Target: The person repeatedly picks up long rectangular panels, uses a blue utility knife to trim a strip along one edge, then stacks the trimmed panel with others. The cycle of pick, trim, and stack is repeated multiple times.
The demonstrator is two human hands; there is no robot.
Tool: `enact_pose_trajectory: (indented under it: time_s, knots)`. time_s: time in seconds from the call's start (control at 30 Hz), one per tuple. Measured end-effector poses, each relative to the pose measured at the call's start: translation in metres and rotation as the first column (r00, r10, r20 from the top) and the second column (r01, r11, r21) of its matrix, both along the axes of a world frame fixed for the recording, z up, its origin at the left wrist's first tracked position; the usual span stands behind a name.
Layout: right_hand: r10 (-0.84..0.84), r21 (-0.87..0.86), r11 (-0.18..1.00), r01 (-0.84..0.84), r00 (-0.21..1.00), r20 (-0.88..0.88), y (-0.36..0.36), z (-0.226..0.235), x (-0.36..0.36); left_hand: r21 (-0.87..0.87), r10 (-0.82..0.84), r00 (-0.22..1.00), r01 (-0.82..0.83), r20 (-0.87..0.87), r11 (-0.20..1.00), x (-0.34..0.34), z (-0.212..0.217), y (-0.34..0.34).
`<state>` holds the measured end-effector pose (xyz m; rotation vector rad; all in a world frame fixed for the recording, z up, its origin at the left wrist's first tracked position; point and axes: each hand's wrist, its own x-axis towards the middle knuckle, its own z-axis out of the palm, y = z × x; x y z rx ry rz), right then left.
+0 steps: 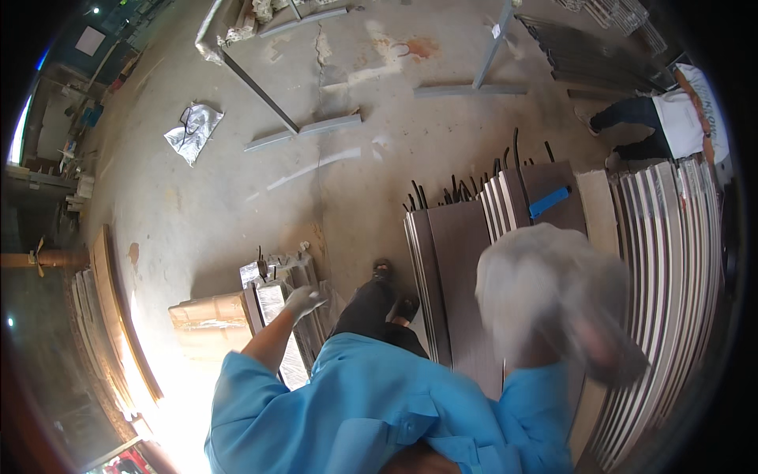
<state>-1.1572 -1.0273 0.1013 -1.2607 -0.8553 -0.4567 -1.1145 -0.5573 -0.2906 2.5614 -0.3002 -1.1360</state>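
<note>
My left hand (pixel 304 301), in a pale glove, is held out beside a stack of plastic-wrapped panels (pixel 286 320). Its fingers are loosely apart, with nothing visible in them. My right hand (pixel 545 288) is raised close to the camera over the dark panels, a large white, glove-like blur. A brownish, dark-edged blur (pixel 608 347) shows at its lower right; whether the hand holds that cannot be made out. Below it stands a row of brown-faced panels (pixel 459 276) with pale edges and black strips sticking out at the far end. A blue strip (pixel 549 202) lies across one of them.
More pale-edged panels (pixel 663 261) stand packed at the right. A person (pixel 675 122) in a white top is at the far right. Grey metal stands (pixel 260 95) rest on the concrete floor ahead, near a silvery sheet (pixel 193 132). Cardboard (pixel 212 322) leans at the left.
</note>
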Motion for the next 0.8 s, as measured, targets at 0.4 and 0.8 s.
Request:
enact_pose_trajectory:
  time_s: [0.4, 0.8]
  knots:
    - [0.446, -0.162, 0.893, -0.420, 0.872, 0.199, 0.143, 0.068, 0.154, -0.024, 0.889, 0.234, -0.969, -0.393, 0.245, -0.090, -0.022, 0.182]
    - [0.797, -0.151, 0.596, -0.789, 0.558, 0.231, 0.277, 0.071, 0.395, -0.300, 0.951, -0.068, -0.940, -0.302, -0.162, 0.100, 0.009, 0.223]
